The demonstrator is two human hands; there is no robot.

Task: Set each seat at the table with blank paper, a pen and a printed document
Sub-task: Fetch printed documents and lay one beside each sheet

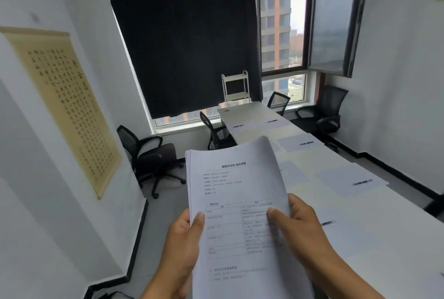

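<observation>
Head view: both hands hold a stack of printed documents [236,205] upright before the long white surface [396,214]. The left hand [185,246] has its fingers clamped on the stack's left edge, the right hand [305,233] on its right edge. The stack hides the surface's near-left part; beyond it lie blank sheets [346,178] bearing pens [362,182], with black office chairs [153,154] alongside.

This is an office meeting room: a long white counter [252,112] with black mesh chairs [149,154] around it, paper sheets [346,178] with pens [362,182] at the seats.
</observation>
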